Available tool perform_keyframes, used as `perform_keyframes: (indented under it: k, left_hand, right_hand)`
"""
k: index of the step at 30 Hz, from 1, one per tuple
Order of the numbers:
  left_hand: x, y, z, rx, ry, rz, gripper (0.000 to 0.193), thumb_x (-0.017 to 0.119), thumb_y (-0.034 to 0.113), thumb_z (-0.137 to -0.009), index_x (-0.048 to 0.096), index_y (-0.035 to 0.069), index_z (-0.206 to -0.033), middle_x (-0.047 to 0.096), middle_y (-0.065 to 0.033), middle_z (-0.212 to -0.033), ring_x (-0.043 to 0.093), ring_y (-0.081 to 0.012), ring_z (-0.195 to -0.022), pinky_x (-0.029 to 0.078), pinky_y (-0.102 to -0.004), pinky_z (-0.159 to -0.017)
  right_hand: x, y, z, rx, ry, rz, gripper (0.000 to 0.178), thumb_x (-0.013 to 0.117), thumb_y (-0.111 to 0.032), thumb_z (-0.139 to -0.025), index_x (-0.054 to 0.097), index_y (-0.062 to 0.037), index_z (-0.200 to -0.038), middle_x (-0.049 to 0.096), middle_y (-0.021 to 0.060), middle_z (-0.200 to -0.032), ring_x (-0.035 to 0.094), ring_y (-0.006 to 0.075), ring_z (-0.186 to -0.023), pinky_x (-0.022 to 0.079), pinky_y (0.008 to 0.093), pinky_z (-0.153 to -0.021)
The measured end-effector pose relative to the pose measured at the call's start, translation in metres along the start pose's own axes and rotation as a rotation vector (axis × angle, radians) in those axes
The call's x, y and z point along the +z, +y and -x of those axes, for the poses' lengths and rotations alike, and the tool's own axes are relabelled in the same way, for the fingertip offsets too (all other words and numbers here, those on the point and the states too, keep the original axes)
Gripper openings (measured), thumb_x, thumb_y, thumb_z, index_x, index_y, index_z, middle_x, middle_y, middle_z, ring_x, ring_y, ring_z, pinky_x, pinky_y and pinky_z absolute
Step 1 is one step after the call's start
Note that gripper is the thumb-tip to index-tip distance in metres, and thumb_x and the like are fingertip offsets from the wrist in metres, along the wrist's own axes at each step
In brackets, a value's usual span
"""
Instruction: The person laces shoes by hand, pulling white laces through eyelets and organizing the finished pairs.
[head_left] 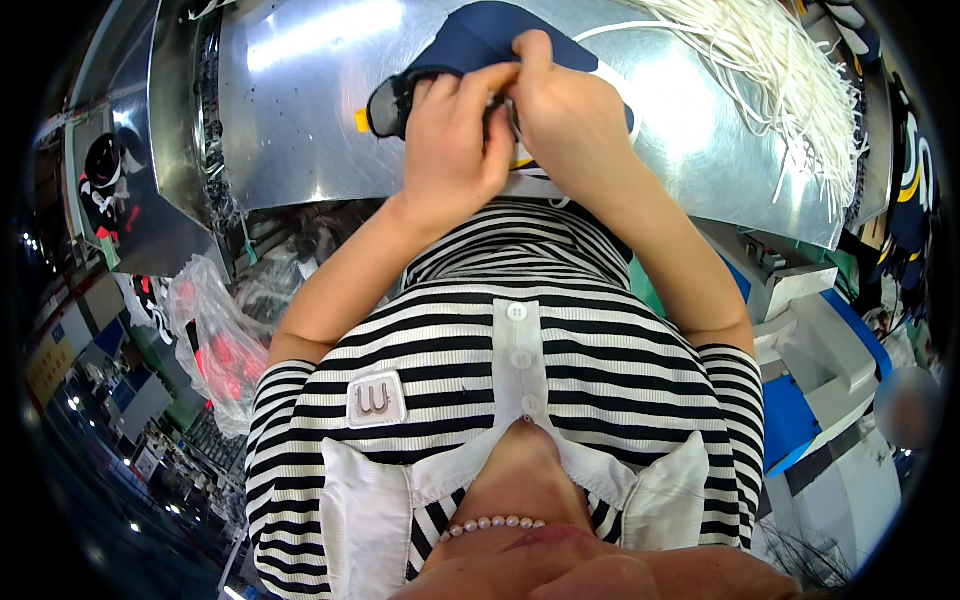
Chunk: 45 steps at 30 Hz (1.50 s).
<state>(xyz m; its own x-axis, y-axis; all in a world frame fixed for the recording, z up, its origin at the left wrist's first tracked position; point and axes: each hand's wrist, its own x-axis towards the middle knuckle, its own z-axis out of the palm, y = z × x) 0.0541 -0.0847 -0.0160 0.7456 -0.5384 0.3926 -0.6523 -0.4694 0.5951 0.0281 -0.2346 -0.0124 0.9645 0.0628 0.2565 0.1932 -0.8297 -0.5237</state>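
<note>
A navy blue shoe upper [480, 35] with grey lining and a small yellow tab is held just above the metal worktable, in front of my body. My left hand [452, 135] is closed around its near left part, fingers curled over the opening. My right hand [570, 110] presses against the left one, its thumb and fingers pinched together over the middle of the upper. What the right fingertips pinch is hidden. A thin white lace [610, 27] curves out from behind the upper on the right.
A big bundle of white shoelaces [790, 90] lies at the right of the shiny metal worktable [290, 130]. Left of me hangs a clear plastic bag [215, 340]. A blue and grey machine [810, 370] stands at the right. More dark pieces [910, 190] are at the far right.
</note>
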Motion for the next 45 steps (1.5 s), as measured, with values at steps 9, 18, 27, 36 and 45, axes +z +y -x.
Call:
perform_keyframes:
  k: [9,18,27,36,45]
  left_hand:
    - [0.006,0.006,-0.006,-0.398,-0.119,0.35,0.03,0.06,-0.003,-0.091,0.061,0.001,-0.12,0.067,-0.0071,-0.108,0.067,-0.0112,-0.094,0.05,-0.0229,-0.084]
    - [0.012,0.005,-0.012,-0.357,-0.103,0.25,0.029,0.066,-0.002,-0.087,0.064,0.001,-0.116,0.069,-0.0061,-0.106,0.067,-0.0108,-0.093,0.052,-0.0226,-0.083]
    - [-0.005,-0.015,-0.039,-0.588,-0.096,0.777,0.027,0.065,0.002,-0.086,0.063,0.003,-0.113,0.07,-0.0045,-0.087,0.064,-0.0087,-0.081,0.049,-0.023,-0.078]
    - [-0.051,0.014,-0.008,-0.109,-0.196,-0.094,0.039,0.069,0.008,-0.088,0.058,0.002,-0.125,0.064,-0.013,-0.121,0.061,-0.024,-0.107,0.048,-0.0344,-0.093]
    - [-0.001,0.01,-0.028,-0.031,-0.154,-0.218,0.025,0.074,0.011,-0.08,0.064,0.006,-0.103,0.064,-0.0111,-0.092,0.063,-0.03,-0.082,0.049,-0.0381,-0.073]
  right_hand:
    - [-0.05,0.007,0.034,0.13,-0.02,0.001,0.014,0.062,-0.017,-0.091,0.062,-0.0083,-0.103,0.067,0.007,-0.084,0.066,0.0279,-0.071,0.05,0.0373,-0.059]
    - [-0.091,0.008,0.056,0.263,-0.097,0.016,0.013,0.059,-0.017,-0.095,0.062,-0.0071,-0.103,0.066,0.0093,-0.086,0.065,0.0274,-0.071,0.05,0.0361,-0.061]
    - [0.001,0.06,0.028,0.385,0.311,-0.505,0.021,0.06,-0.016,-0.095,0.052,-0.0016,-0.108,0.065,0.0137,-0.079,0.063,0.0263,-0.065,0.049,0.0339,-0.061]
    - [-0.043,0.042,0.039,0.445,0.125,-0.389,0.026,0.075,-0.026,-0.084,0.063,-0.0052,-0.096,0.064,0.0081,-0.085,0.066,0.023,-0.07,0.049,0.0332,-0.058]
    - [-0.045,0.023,0.041,0.393,-0.013,-0.457,0.01,0.07,-0.013,-0.086,0.064,-0.0082,-0.092,0.062,0.0085,-0.082,0.064,0.0252,-0.067,0.051,0.0346,-0.06]
